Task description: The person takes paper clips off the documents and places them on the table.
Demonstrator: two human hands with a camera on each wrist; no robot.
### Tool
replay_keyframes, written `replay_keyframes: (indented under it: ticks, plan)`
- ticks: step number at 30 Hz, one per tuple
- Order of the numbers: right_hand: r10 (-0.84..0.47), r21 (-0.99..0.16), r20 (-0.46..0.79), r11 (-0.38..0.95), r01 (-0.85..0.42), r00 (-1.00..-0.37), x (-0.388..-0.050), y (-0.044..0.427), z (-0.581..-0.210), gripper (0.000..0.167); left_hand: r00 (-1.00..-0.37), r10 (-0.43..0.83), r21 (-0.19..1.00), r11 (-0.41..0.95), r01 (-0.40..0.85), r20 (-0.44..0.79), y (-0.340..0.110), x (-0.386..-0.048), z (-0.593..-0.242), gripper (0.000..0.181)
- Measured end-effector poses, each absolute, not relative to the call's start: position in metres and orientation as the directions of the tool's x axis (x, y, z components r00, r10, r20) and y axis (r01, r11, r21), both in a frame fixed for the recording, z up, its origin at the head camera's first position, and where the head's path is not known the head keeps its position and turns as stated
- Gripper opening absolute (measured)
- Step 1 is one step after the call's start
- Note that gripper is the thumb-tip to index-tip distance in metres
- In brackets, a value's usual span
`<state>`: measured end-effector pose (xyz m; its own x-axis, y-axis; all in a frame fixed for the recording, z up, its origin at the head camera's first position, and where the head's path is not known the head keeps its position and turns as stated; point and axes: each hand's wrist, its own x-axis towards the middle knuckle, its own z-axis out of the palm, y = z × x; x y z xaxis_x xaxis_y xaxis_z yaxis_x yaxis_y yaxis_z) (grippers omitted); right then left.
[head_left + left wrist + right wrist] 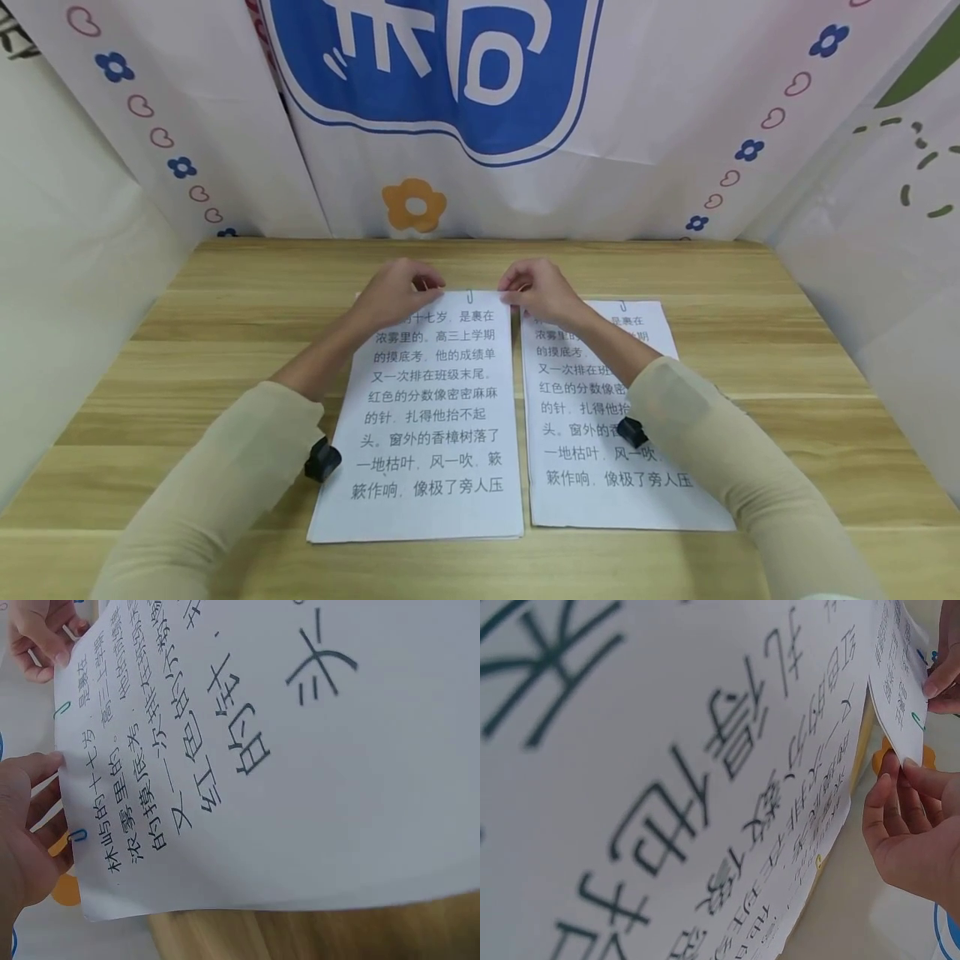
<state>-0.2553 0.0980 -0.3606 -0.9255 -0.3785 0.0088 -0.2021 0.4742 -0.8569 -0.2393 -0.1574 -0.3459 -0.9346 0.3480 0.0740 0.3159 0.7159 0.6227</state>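
On table (pixel 157 417), pinching left stack (pixel 431 425), already bearing clips (pixel 77 835) like right stack (pixel 585 442), by top edge between fingertips of left hand (pixel 400 292) and right hand (pixel 542 290). To do, probably: squaring up.

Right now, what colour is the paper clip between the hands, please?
The clip is green, clearest in the left wrist view.
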Motion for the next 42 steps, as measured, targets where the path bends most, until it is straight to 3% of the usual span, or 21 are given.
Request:
replay_keyframes:
  ticks: [10, 21, 42]
  plan:
    - [-0.371, -0.854, -0.009, 0.486, -0.186, -0.929, -0.255, 0.097, -0.361, 0.01, -0.933, 0.355, 0.623, 0.719, 0.308, 0.051, -0.166, -0.245, -0.346, 0.023]
    - [-0.375, -0.859, 0.003, 0.474, -0.195, -0.927, -0.255, 0.098, -0.361, 0.008, -0.937, 0.347, 0.622, 0.723, 0.302, 0.051, -0.199, -0.248, -0.348, 0.01]
    - [-0.362, -0.86, -0.007, 0.478, -0.179, -0.932, -0.259, 0.099, -0.365, 0.009, -0.936, 0.342, 0.612, 0.724, 0.319, 0.084, -0.211, -0.247, -0.353, 0.013]
